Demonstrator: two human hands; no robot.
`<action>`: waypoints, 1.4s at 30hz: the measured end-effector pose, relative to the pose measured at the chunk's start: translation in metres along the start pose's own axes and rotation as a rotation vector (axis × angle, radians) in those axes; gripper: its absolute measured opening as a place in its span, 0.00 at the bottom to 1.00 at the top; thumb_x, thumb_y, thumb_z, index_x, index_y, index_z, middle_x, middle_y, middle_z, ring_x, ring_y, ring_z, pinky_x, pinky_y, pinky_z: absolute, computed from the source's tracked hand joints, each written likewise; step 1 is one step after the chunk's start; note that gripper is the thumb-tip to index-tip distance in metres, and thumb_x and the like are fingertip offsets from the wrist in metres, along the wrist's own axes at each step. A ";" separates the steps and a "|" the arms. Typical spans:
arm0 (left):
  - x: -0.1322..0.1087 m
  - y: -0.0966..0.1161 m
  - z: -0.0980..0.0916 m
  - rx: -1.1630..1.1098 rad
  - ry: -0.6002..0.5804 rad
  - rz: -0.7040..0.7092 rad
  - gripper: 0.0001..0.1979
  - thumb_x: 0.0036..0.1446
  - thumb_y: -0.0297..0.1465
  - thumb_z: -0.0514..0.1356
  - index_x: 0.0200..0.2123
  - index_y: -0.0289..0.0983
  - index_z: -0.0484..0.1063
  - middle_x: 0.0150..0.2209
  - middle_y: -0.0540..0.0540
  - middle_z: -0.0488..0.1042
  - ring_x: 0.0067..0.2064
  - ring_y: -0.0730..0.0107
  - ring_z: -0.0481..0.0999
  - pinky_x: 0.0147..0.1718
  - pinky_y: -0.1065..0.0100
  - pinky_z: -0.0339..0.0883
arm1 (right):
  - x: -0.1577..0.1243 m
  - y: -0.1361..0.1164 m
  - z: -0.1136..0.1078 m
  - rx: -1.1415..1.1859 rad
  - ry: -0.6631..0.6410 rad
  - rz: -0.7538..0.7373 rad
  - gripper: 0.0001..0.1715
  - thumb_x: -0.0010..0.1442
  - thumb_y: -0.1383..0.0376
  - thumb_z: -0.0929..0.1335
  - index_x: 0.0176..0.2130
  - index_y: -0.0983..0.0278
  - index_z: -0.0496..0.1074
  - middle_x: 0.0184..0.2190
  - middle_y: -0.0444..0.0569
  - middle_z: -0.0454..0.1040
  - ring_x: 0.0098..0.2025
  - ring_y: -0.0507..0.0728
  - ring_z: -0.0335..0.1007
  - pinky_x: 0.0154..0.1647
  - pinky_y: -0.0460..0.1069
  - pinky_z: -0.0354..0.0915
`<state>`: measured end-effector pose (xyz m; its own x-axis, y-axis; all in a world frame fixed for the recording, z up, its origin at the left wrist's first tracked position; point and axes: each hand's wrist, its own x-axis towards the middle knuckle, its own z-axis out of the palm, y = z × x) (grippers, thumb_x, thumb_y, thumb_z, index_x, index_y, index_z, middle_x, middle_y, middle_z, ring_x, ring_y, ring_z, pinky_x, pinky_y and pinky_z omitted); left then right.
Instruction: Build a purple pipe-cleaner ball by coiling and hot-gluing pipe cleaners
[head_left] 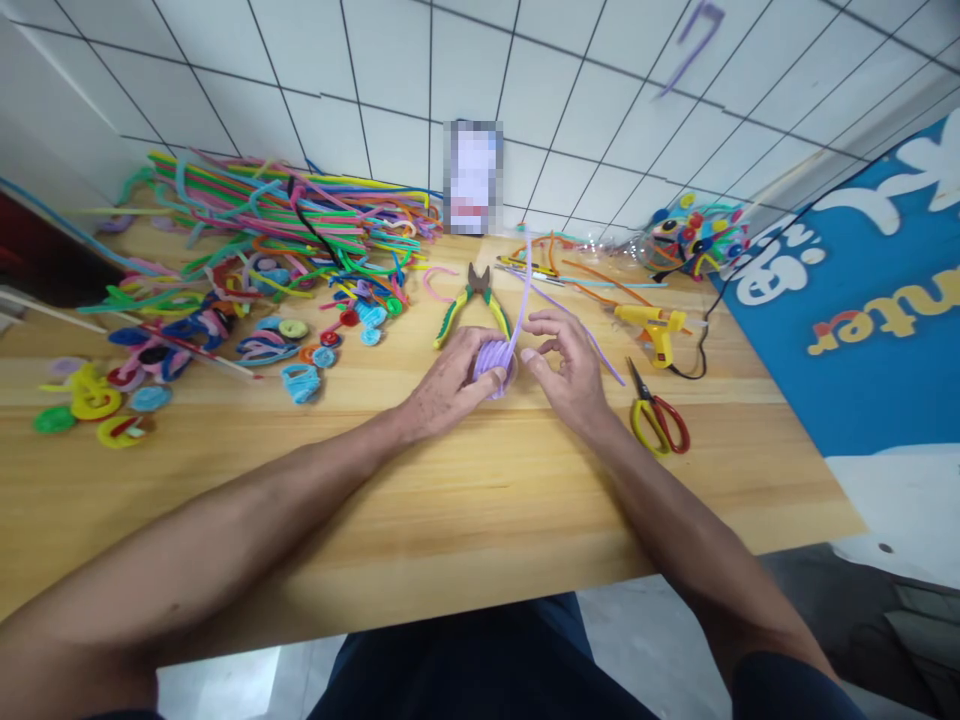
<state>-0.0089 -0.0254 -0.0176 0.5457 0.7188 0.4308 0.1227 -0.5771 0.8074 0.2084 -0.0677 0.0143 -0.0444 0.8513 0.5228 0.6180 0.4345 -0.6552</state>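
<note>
A lilac pipe cleaner coil [495, 362] sits between both hands over the middle of the wooden table [480, 500]. My left hand [448, 385] is closed around the coil, with the wraps wound over its fingers. My right hand [564, 362] pinches the loose lilac strand beside the coil; its other fingers are spread a little. The free end of the strand [527, 270] rises away from the coil toward the wall. A second lilac strand [592, 345] trails out to the right, behind my right hand.
Green-handled pliers [474, 300] lie just beyond my hands. A yellow glue gun [654, 328] and red-and-yellow scissors [658, 418] lie to the right. Heaped coloured pipe cleaners [300, 220] and several small coils [300, 380] cover the left. A clear bag of parts [694, 240] stands far right.
</note>
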 end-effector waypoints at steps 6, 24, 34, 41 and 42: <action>-0.001 -0.001 0.001 0.000 0.008 0.007 0.19 0.71 0.39 0.59 0.61 0.38 0.70 0.56 0.39 0.77 0.57 0.54 0.77 0.61 0.53 0.73 | -0.004 0.008 0.003 -0.176 -0.031 -0.112 0.20 0.75 0.55 0.68 0.63 0.52 0.76 0.70 0.55 0.73 0.73 0.68 0.67 0.71 0.68 0.68; -0.001 -0.002 0.000 0.010 0.010 0.021 0.19 0.72 0.42 0.58 0.60 0.38 0.70 0.56 0.39 0.77 0.58 0.54 0.77 0.61 0.52 0.73 | 0.006 0.011 0.007 -0.001 -0.021 -0.007 0.10 0.72 0.55 0.72 0.38 0.55 0.79 0.40 0.48 0.84 0.47 0.62 0.78 0.55 0.59 0.71; -0.001 -0.003 0.001 0.007 0.013 0.025 0.19 0.72 0.41 0.59 0.60 0.37 0.70 0.56 0.38 0.77 0.58 0.54 0.77 0.61 0.53 0.73 | 0.006 0.009 0.008 0.009 -0.035 0.017 0.09 0.71 0.59 0.71 0.36 0.57 0.76 0.37 0.47 0.80 0.43 0.60 0.75 0.50 0.56 0.70; -0.002 -0.003 0.001 0.013 0.021 0.028 0.18 0.72 0.39 0.59 0.60 0.38 0.70 0.55 0.39 0.77 0.57 0.55 0.77 0.60 0.55 0.73 | 0.004 0.013 0.011 0.006 -0.023 -0.043 0.11 0.73 0.58 0.71 0.37 0.57 0.75 0.37 0.46 0.80 0.42 0.59 0.75 0.49 0.55 0.71; -0.002 -0.003 0.001 0.011 0.024 0.025 0.18 0.72 0.40 0.59 0.60 0.39 0.70 0.55 0.39 0.77 0.57 0.55 0.77 0.59 0.55 0.73 | 0.004 0.013 0.012 0.004 -0.024 -0.051 0.11 0.73 0.58 0.70 0.37 0.57 0.76 0.37 0.46 0.80 0.42 0.59 0.75 0.48 0.55 0.72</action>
<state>-0.0090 -0.0256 -0.0212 0.5288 0.7131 0.4604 0.1181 -0.5989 0.7921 0.2074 -0.0548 0.0013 -0.0945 0.8351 0.5420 0.6112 0.4784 -0.6305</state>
